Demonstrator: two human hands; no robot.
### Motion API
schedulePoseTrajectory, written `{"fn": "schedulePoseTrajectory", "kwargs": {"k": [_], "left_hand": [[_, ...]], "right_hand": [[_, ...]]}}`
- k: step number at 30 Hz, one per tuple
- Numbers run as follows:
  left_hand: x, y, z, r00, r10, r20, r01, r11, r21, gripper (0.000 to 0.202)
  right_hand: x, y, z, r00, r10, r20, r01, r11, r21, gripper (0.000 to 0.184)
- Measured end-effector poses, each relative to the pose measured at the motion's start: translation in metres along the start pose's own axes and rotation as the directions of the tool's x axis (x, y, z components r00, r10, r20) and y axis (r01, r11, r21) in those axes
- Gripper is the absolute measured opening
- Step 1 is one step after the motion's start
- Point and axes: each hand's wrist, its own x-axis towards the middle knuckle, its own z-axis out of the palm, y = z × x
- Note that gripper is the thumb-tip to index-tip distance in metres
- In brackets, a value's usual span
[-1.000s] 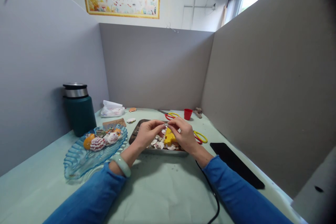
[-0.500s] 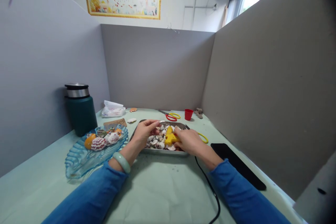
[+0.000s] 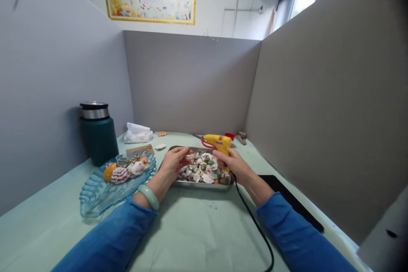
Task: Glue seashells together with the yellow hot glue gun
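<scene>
A yellow hot glue gun is upright in my right hand, its nozzle pointing left; a black cord runs down from its handle. My left hand, with a pale green bangle on the wrist, is over the tray's left side. Its thumb and fingertips are pinched together, and what they hold is too small to make out. Beneath both hands lies a metal tray filled with small seashells. The right hand covers the tray's right end.
At left stand a blue scalloped dish holding shells and a dark green bottle. Farther back are a tissue pack, loose shells, scissors and a red cup. A black flat object lies at right. Grey panels enclose the table.
My right hand has raised the glue gun from over the shells and turned it upright, nozzle to the left. The left hand has shifted only slightly. More shells in the tray show.
</scene>
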Motion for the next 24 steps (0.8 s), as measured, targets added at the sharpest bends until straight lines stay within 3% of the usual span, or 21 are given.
{"fn": "schedulePoseTrajectory", "kwargs": {"k": [9, 24], "left_hand": [[-0.005, -0.003, 0.008, 0.998, -0.033, -0.044, 0.030, 0.997, -0.064, 0.014], [-0.004, -0.004, 0.009, 0.984, 0.018, -0.180, -0.021, 1.000, -0.018, 0.020]], "right_hand": [[-0.005, 0.010, 0.012, 0.999, 0.032, 0.044, -0.024, 0.987, -0.158, 0.041], [-0.010, 0.001, 0.013, 0.993, 0.032, 0.113, 0.006, 0.949, -0.315, 0.047]]}}
